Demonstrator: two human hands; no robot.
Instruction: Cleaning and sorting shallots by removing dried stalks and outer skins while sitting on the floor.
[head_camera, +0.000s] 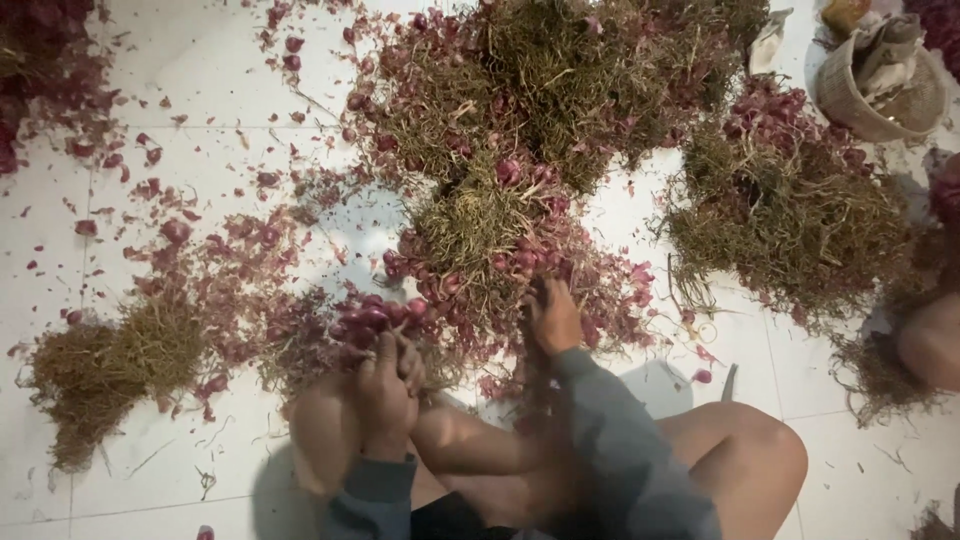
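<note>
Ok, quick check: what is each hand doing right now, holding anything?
Left hand: closed on a bunch of shallots.
Right hand: reaching into the shallot pile; grip cannot be told.

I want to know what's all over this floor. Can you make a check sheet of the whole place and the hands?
Surface: white tiled floor, strewn with purple skins.
Job's things: bunch of small red-purple shallots in the left hand; big heap of shallots with dry brownish tops.
Clutter: cut dry tops pile; second heap.
Hands: left closed on the bunch; right hand reaching into the big heap, grip unclear.
Cables: nothing seen.
Surroundings: pale woven basket, top right.
</note>
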